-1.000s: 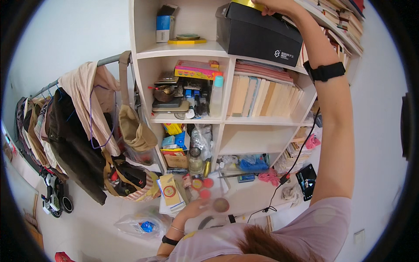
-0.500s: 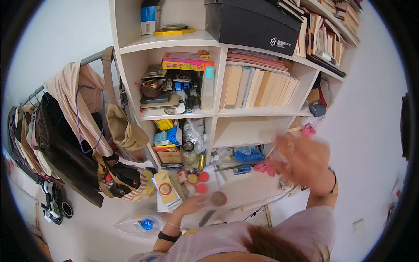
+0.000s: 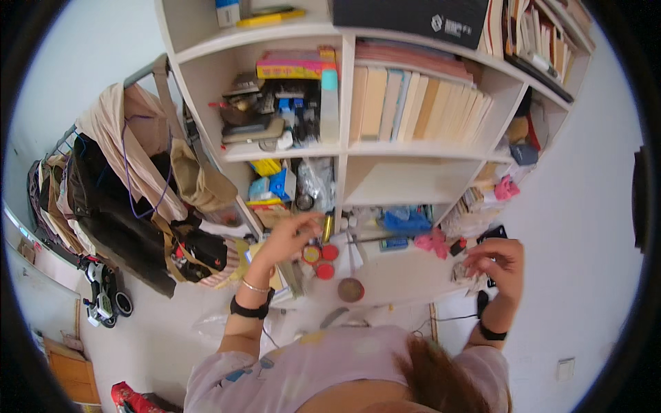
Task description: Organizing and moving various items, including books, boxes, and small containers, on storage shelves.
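My left hand [image 3: 292, 237] reaches over the desk with its fingers stretched out, in front of a glass jar whose dark lid [image 3: 305, 202] shows above it. Its fingertips come close to a gold tube [image 3: 328, 226]; no held thing shows in it. Below the fingers lie several round red lids [image 3: 324, 271]. My right hand [image 3: 499, 265] hovers at the desk's right end, fingers bent and apart, beside a crumpled whitish bundle [image 3: 467, 275]. Whether its fingertips touch the bundle, I cannot tell. Between the hands sits a round brown lid [image 3: 350, 290].
Ahead rises a white shelf unit [image 3: 348, 110] with books [image 3: 413, 103] and a black box [image 3: 406, 17]. A blue plastic bag [image 3: 406, 219], a pink cloth [image 3: 432, 242] and a blue packet [image 3: 394, 244] lie along the back. Clothes [image 3: 117, 206] hang on a rack at left.
My left hand has moved up and forward from the desk's front edge to the jar. The blurred right hand has lowered and shifted right. The view has tilted down.
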### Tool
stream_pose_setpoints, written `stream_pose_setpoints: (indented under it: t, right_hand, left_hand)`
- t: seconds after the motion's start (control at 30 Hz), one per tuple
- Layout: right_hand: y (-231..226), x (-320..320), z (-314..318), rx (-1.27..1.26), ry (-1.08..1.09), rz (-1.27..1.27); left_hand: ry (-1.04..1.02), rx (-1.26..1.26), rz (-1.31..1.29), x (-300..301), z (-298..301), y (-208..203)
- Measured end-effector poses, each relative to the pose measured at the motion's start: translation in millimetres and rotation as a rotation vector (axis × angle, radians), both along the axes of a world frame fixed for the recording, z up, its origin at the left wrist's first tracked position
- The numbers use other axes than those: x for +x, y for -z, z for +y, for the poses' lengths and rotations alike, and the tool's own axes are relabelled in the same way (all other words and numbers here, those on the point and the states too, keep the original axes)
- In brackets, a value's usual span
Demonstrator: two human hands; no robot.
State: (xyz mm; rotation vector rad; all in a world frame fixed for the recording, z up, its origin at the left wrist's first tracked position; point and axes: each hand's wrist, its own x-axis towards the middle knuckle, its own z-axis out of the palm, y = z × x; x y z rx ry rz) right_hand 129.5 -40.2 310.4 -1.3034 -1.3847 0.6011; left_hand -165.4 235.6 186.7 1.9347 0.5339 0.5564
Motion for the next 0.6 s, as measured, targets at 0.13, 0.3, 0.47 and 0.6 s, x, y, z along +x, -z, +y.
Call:
stream_pose_setpoints:
  t: [0.13, 0.3, 0.47, 0.6]
  right_hand:
    - [128.6, -17.5, 50.4, 0.093, 0.536, 0.131]
    - [156.9, -119.0, 109.1, 0.316, -0.103, -0.486]
    - [165.8, -85.8, 107.5, 0.397, 0.025, -0.976]
    - [146.6, -23.4, 85.1, 0.214, 0.248, -0.592]
  left_hand:
    - [-0.125, -0.227, -0.081, 18.7, -11.6, 33.0]
    - [-0.226, -0.854, -0.407, 67.0, -89.4, 125.4]
    - [-0.187, -1.019, -0.296, 52.1, -116.3, 49.1]
    - [-0.159, -0.394, -0.171, -12.5, -92.2, -33.9]
